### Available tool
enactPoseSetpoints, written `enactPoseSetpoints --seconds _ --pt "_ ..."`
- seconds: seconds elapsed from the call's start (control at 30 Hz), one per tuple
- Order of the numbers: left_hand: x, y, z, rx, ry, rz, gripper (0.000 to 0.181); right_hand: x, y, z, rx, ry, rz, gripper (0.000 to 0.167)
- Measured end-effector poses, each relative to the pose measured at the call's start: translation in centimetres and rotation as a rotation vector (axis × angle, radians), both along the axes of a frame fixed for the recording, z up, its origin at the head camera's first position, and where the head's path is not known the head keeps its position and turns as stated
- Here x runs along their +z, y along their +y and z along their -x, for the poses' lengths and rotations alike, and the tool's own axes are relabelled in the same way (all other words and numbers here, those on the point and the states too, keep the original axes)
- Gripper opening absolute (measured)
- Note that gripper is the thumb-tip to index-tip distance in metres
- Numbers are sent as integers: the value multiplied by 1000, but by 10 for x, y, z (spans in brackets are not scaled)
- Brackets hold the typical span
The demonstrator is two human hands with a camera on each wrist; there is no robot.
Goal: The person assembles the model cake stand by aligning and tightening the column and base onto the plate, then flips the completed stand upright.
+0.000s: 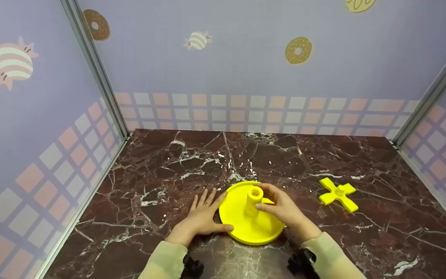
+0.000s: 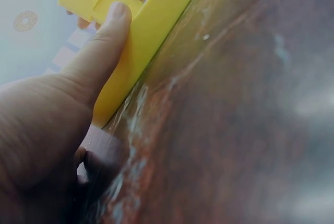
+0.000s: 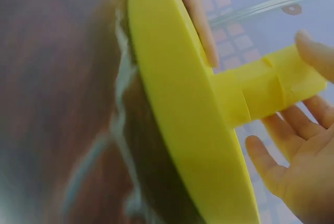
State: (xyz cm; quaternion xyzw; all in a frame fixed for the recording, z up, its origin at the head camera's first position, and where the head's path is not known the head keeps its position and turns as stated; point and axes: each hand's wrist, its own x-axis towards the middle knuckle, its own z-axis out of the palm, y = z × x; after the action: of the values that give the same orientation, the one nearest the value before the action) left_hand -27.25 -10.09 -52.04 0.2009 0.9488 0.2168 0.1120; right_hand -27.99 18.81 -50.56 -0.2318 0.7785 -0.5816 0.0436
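Observation:
A round yellow base [image 1: 234, 226] with a raised rim lies on the dark marbled table. From its middle rises a hollow yellow post [image 1: 253, 202], open at the top; the number 33 shows on its side in the left wrist view. My left hand [image 1: 201, 220] rests against the base's left side, fingers straight and spread, the thumb touching the rim at the front. My right hand [image 1: 283, 208] grips the post near its top, the thumb on the near side and fingers round the far side. In the right wrist view, the post [image 3: 261, 91] stands on the base [image 3: 182, 104].
To the right of my right hand lies a yellow cross-shaped piece [image 1: 338, 194] with a small stub in its centre. Purple panels [image 1: 242, 73] printed with sweets and doughnuts stand at the table's back and sides. The marbled table [image 1: 161, 170] carries small white specks.

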Motion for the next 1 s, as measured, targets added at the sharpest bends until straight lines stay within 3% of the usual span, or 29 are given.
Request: enactPoseSetpoints --seconds 0.13,0.37,0.53,0.77,1.0 --pt "1 -2 0 -3 2 -1 114 4 21 -5 20 9 10 59" --pt "1 -3 0 5 -2 -1 115 15 64 -19 -29 38 -1 55" --pt "1 -2 0 2 -10 -14 114 18 89 -30 -117 53 -13 56" --pt "1 -1 0 -2 -2 -20 114 19 124 -40 -258 159 35 55" --pt "0 -2 0 -5 8 -14 114 21 158 -44 -383 147 69 55"
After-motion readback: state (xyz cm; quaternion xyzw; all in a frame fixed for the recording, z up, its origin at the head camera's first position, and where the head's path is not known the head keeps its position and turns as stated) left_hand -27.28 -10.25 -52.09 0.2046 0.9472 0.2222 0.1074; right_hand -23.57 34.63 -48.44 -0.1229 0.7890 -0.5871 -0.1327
